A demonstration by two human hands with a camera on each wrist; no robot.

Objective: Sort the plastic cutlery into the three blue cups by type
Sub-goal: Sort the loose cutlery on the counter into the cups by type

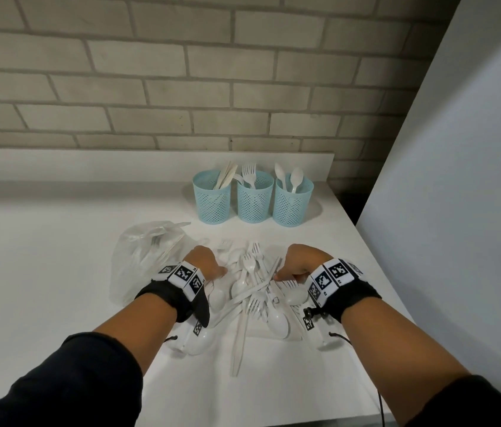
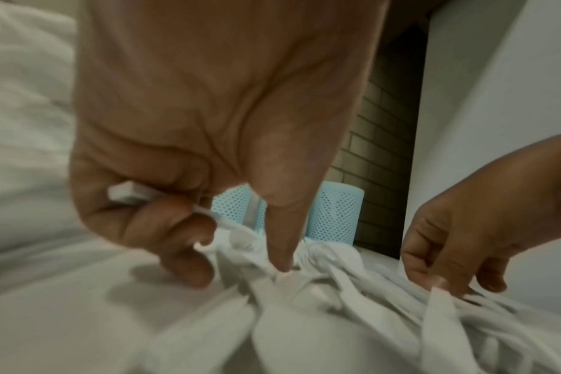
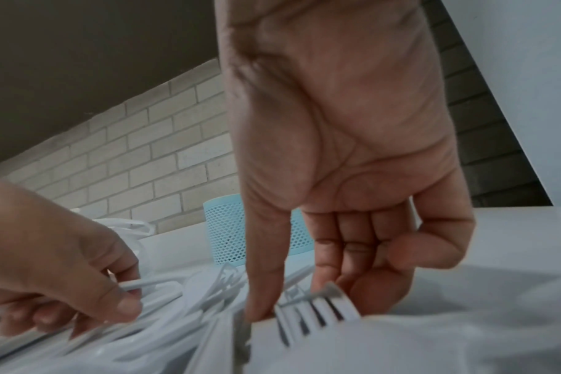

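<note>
Our left hand (image 1: pixel 204 262) pinches a thin white handle (image 2: pixel 125 194) at the left edge of the cutlery pile (image 1: pixel 250 291), which lies between our hands with most handles pointing back at us, our right hand (image 1: pixel 300 263) pinches a fork (image 3: pixel 317 313) under its fingers, and the three blue cups (image 1: pixel 253 197) stand past both hands, nearer the right one.

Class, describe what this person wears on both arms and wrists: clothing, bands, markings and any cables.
Both arms wear dark long sleeves pushed up the forearm. The left hand and right hand are bare. Each wrist carries a black fabric wrap topped by a white band of black-and-white square code markers. A white camera housing hangs beneath each wrist, and thin black cables trail from it.
</note>
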